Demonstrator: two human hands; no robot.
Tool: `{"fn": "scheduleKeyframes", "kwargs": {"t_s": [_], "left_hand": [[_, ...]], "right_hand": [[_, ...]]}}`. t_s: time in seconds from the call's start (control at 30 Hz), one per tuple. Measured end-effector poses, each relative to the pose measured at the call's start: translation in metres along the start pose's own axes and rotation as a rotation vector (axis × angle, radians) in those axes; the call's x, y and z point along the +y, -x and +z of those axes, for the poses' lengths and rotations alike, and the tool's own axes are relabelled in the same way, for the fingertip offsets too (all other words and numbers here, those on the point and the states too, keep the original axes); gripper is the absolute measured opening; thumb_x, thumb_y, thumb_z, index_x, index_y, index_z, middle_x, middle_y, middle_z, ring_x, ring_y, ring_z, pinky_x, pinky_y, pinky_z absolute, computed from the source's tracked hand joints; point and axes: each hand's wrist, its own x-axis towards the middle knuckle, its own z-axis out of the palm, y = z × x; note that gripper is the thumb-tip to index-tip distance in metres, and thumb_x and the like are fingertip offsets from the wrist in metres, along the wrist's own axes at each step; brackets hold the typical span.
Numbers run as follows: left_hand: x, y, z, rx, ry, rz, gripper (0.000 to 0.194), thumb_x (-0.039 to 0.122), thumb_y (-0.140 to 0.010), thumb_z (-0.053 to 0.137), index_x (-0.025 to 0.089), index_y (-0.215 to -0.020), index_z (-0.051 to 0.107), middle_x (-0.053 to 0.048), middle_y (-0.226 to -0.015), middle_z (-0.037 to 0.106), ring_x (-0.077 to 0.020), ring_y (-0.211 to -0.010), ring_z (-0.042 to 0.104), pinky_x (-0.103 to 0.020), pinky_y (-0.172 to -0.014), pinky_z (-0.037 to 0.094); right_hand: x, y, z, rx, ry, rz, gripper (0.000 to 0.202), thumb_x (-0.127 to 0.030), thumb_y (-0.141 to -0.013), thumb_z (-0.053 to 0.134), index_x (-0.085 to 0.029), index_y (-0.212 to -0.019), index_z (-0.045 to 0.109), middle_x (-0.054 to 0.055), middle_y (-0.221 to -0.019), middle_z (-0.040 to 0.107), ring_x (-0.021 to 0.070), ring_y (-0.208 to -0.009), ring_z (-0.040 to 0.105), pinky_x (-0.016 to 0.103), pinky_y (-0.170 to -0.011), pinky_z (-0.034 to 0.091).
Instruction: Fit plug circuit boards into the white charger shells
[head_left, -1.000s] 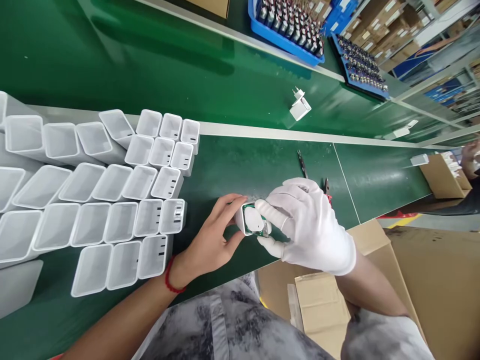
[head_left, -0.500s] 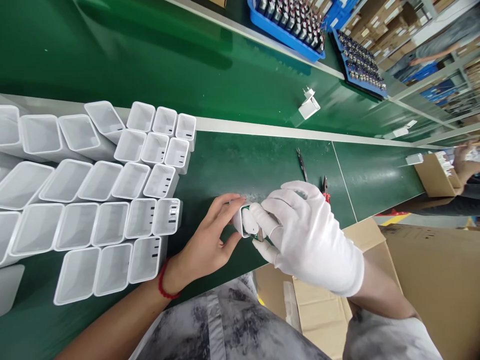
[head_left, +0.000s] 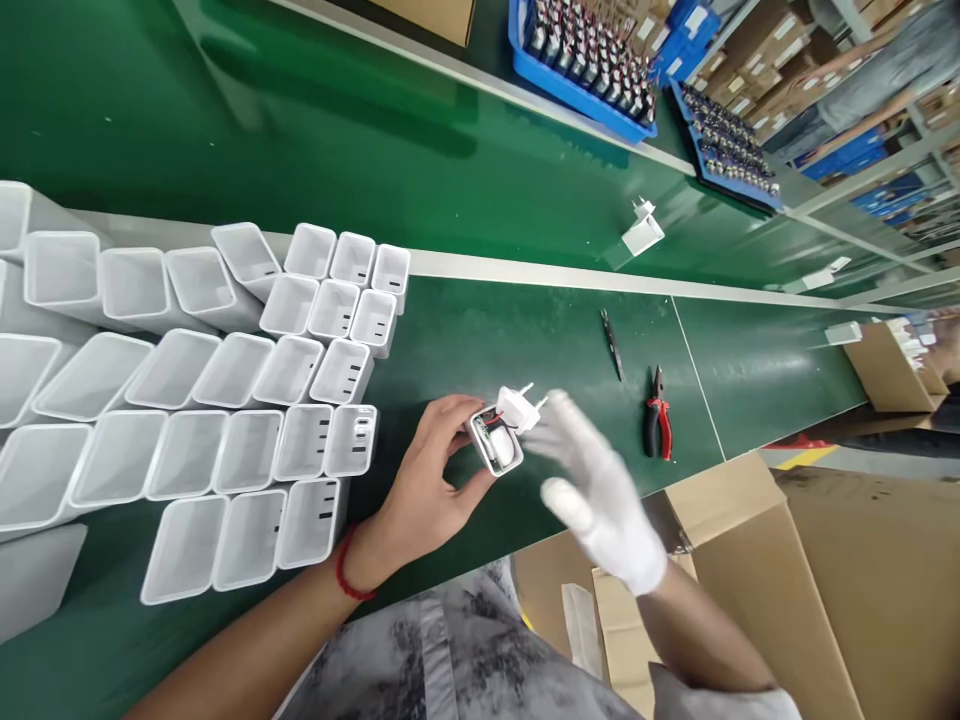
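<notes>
My left hand (head_left: 427,480), bare with a red bracelet, grips a small white plastic housing (head_left: 517,462) by its sides. The housing's open end faces up, showing part of a green circuit board, thin red wires and a rounded white piece (head_left: 502,446) inside. At the rim sits a white plug cap (head_left: 516,410) with two pins, tilted outward. My right hand (head_left: 604,505), in a white glove and slightly blurred, is just right of the plug cap, fingers apart and nothing in it.
Rows of open white housings (head_left: 191,455) stand on the left of the green bench. Red-and-black pliers (head_left: 658,418) and a slim black tool (head_left: 612,345) lie to the right. Blue trays (head_left: 577,85) of parts are beyond. An open cardboard box (head_left: 795,590) stands at lower right.
My right hand has let go of the parts at the housing and drawn back to the right, opening. The plug cap's pins now show, and the pliers are uncovered.
</notes>
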Motion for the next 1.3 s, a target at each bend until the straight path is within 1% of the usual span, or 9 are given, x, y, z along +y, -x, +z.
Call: {"fn": "scheduleKeyframes", "kwargs": {"t_s": [0.07,0.17,0.3,0.43,0.53,0.67,0.83,0.97,1.3], "left_hand": [[0.000,0.001,0.001,-0.010,-0.071,0.032,0.058,0.007,-0.081,0.063,0.031,-0.132,0.046,-0.009,-0.133,0.042,-0.0248,-0.125,0.052,-0.042,-0.104,0.051],[0.004,0.002,-0.003,-0.078,-0.122,0.015,0.056,0.011,-0.083,0.063,0.029,-0.133,0.047,-0.011,-0.136,0.041,-0.0269,-0.129,0.048,-0.045,-0.109,0.047],[0.010,-0.001,-0.011,-0.150,-0.012,-0.113,0.054,0.021,-0.091,0.058,0.029,-0.142,0.043,-0.011,-0.143,0.039,-0.0257,-0.131,0.048,-0.042,-0.109,0.047],[0.008,-0.003,-0.011,-0.153,-0.066,-0.199,0.044,0.034,-0.094,0.056,0.026,-0.137,0.052,-0.010,-0.128,0.058,-0.0232,-0.116,0.059,-0.041,-0.103,0.050],[0.007,-0.004,-0.010,-0.143,-0.058,-0.158,0.045,0.034,-0.094,0.057,0.026,-0.138,0.053,-0.009,-0.126,0.059,-0.0227,-0.115,0.059,-0.039,-0.103,0.049],[0.012,-0.005,-0.010,-0.134,-0.057,-0.178,0.044,0.035,-0.094,0.057,0.028,-0.137,0.054,-0.008,-0.122,0.059,-0.0190,-0.105,0.061,-0.032,-0.092,0.053],[0.014,-0.007,-0.011,-0.154,-0.111,-0.202,0.042,0.033,-0.095,0.055,0.027,-0.136,0.056,-0.006,-0.104,0.061,-0.0153,-0.083,0.059,-0.028,-0.077,0.053],[0.010,-0.005,-0.011,-0.198,-0.021,-0.233,0.044,0.030,-0.095,0.053,0.027,-0.138,0.054,-0.005,-0.097,0.056,-0.0139,-0.076,0.057,-0.025,-0.066,0.052],[0.009,-0.005,-0.008,-0.199,-0.037,-0.197,0.049,0.012,-0.087,0.056,0.026,-0.134,0.058,-0.004,-0.095,0.053,-0.0149,-0.084,0.057,-0.025,-0.075,0.050]], "right_hand": [[0.021,0.000,0.019,-0.151,-0.234,0.143,0.072,-0.057,-0.089,0.060,-0.026,-0.149,0.034,0.012,-0.138,0.052,0.0279,-0.124,0.055,0.049,-0.107,0.046],[0.040,-0.006,0.038,-0.066,-0.327,0.220,0.061,-0.050,-0.085,0.068,-0.026,-0.138,0.049,0.009,-0.140,0.053,0.0266,-0.128,0.052,0.048,-0.115,0.037],[0.047,-0.011,0.037,-0.005,-0.372,0.274,0.047,-0.049,-0.079,0.074,-0.023,-0.118,0.066,0.009,-0.123,0.065,0.0272,-0.109,0.063,0.046,-0.104,0.047],[0.050,-0.012,0.031,-0.069,-0.409,0.264,0.060,-0.052,-0.072,0.079,-0.025,-0.124,0.064,0.007,-0.119,0.065,0.0260,-0.107,0.064,0.041,-0.099,0.050],[0.050,-0.015,0.030,-0.149,-0.467,0.269,0.070,-0.052,-0.073,0.079,-0.025,-0.134,0.055,0.007,-0.117,0.065,0.0242,-0.106,0.063,0.042,-0.101,0.048],[0.047,-0.020,0.028,-0.237,-0.432,0.215,0.053,-0.050,-0.081,0.072,-0.023,-0.124,0.061,0.004,-0.095,0.065,0.0207,-0.089,0.061,0.039,-0.091,0.051],[0.048,-0.022,0.027,-0.226,-0.372,0.139,0.047,-0.053,-0.082,0.068,-0.022,-0.117,0.065,0.004,-0.091,0.060,0.0202,-0.084,0.056,0.037,-0.085,0.049],[0.053,-0.019,0.032,-0.148,-0.283,0.120,0.046,-0.059,-0.079,0.067,-0.020,-0.102,0.068,0.003,-0.085,0.055,0.0191,-0.076,0.054,0.035,-0.074,0.049],[0.062,-0.010,0.038,-0.041,-0.152,0.023,0.046,-0.059,-0.083,0.062,-0.022,-0.110,0.068,0.002,-0.078,0.052,0.0173,-0.068,0.051,0.034,-0.071,0.051]]}}
